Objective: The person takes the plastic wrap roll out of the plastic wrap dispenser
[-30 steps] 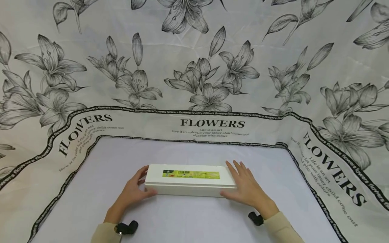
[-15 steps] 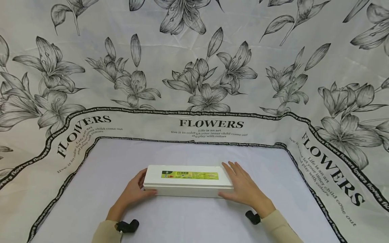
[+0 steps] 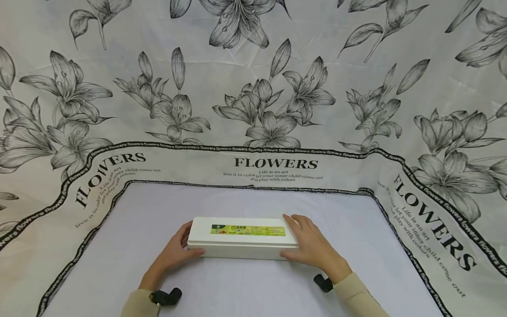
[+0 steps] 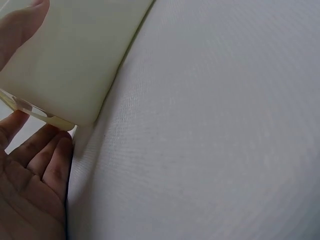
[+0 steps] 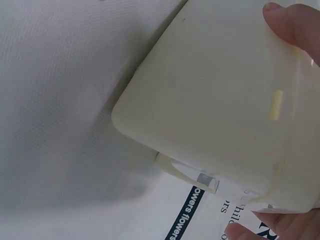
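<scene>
here's left hand and right hand, seemingly pinching the box short of the back edge of the surface, so squeeze evenly!

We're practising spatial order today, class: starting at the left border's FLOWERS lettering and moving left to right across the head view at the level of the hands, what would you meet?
Left-border FLOWERS lettering → left hand → white box → right hand → right-border FLOWERS lettering.

Long closed white box, yellow-green label on top, lying on white cloth
</scene>
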Motion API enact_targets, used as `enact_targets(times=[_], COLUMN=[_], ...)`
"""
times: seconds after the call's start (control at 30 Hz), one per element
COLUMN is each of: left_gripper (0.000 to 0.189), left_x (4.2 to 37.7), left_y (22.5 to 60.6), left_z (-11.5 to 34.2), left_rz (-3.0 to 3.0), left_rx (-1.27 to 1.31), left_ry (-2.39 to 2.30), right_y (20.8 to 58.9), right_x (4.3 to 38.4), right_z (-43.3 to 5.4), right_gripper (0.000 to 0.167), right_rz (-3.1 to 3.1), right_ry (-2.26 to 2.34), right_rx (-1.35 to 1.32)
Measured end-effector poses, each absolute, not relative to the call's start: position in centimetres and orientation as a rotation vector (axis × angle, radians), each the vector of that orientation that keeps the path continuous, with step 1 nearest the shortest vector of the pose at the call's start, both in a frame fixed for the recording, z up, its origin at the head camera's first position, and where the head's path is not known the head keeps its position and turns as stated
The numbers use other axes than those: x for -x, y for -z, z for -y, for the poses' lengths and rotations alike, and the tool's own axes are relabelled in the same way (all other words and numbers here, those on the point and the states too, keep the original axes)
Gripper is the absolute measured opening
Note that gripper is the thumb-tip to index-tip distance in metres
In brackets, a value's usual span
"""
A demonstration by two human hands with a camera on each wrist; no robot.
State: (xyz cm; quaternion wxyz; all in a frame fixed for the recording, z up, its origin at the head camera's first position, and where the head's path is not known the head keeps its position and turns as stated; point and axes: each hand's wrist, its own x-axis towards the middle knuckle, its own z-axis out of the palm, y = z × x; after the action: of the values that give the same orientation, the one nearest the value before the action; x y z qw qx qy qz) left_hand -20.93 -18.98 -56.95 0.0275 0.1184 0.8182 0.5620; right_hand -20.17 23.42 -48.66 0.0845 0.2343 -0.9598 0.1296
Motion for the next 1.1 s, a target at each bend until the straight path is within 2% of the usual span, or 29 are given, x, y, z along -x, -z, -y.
enact_targets(times=[1.1], left_gripper=[0.097], left_x=[21.0], left_y=[57.2], left_z=[19.0], left_rz=[-2.488], left_rx=[-0.374], left_ry=[-1.788], right_y=[47.5], right_x=[20.8], right_z=[-23.4], right_gripper=[0.091], right_rz=[2.886], right_ry=[-0.497], right_rx=[-0.708])
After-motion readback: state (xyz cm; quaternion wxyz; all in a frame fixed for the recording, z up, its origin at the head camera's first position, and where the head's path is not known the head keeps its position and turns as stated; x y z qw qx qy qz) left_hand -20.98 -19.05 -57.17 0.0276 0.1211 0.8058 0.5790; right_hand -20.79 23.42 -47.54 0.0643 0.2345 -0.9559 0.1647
